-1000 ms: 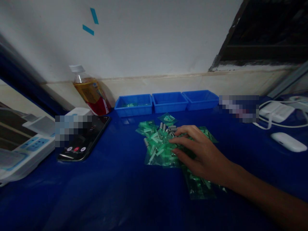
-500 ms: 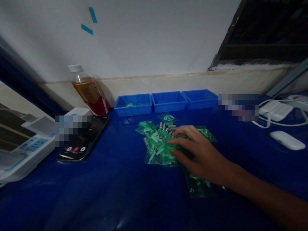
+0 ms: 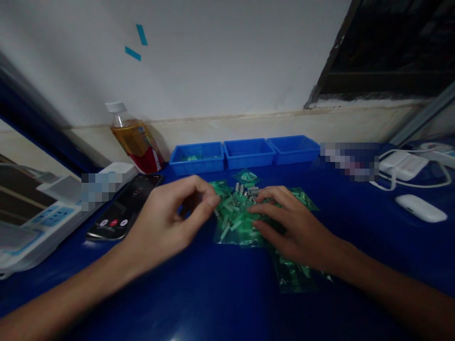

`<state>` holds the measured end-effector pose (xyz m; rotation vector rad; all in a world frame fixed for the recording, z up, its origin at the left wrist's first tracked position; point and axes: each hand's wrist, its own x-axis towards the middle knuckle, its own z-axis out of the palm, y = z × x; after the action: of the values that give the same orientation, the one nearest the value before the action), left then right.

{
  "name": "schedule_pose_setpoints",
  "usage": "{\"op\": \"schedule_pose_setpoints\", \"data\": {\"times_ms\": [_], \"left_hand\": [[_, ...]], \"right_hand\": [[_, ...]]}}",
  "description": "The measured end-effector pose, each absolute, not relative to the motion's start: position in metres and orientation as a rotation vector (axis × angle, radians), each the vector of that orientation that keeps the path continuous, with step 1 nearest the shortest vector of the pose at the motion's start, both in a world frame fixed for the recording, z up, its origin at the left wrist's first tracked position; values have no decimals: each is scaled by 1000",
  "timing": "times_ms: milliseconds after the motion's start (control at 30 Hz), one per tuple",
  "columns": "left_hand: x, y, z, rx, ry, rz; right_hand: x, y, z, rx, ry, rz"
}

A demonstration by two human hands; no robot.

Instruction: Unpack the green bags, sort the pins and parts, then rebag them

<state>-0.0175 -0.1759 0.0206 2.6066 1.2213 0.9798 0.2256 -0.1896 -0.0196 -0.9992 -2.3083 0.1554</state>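
A heap of small green plastic bags [image 3: 237, 219] with little metal parts lies on the blue table top [image 3: 199, 303]. My right hand [image 3: 291, 225] rests flat on the heap, fingers spread. My left hand [image 3: 170, 220] reaches in from the left, fingers curled with the fingertips at the heap's left edge; I see nothing held in it. Three blue bins stand in a row behind the heap: the left bin [image 3: 197, 158] holds a few green bags, the middle bin [image 3: 249, 153] and right bin [image 3: 293, 148] look bare.
A black phone [image 3: 122, 213] lies left of the heap, beside a white device [image 3: 39, 222]. A bottle of amber drink [image 3: 133, 139] stands by the wall. White chargers and cable [image 3: 405, 163] and a white oblong item [image 3: 421, 208] lie at the right.
My left hand has come into view from the lower left and reached the heap's left edge. My right hand has stayed on the bags.
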Motion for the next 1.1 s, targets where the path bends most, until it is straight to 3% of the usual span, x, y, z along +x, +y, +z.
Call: {"op": "schedule_pose_setpoints", "data": {"times_ms": [233,300,467,600,667,733,867,933,1100], "left_hand": [[-27,-104,-14,2747,1264,622],[-27,-104,-15,2774,1237,663],[-21,-133,-9,2903,1140,1171],[-13,-154,-13,2950,883,1252],[-9,-159,-17,2887,832,1216],[-5,-160,-18,2756,852,1152],[2,-162,-12,2252,1007,1069],[7,-163,-9,1919,1047,1042],[7,-155,-8,1539,1010,942]], "right_hand": [[224,-165,-13,-1028,-2229,183],[219,-157,-10,-1073,-2202,249],[198,-141,-6,-1224,-1943,795],[184,-141,-1,-1144,-1552,1273],[182,-147,3,-1088,-1491,1311],[183,-156,6,-1078,-1615,1058],[188,-169,-3,-931,-1988,107],[188,-173,-12,-819,-2095,-207],[191,-177,-20,-846,-2232,-350]]}}
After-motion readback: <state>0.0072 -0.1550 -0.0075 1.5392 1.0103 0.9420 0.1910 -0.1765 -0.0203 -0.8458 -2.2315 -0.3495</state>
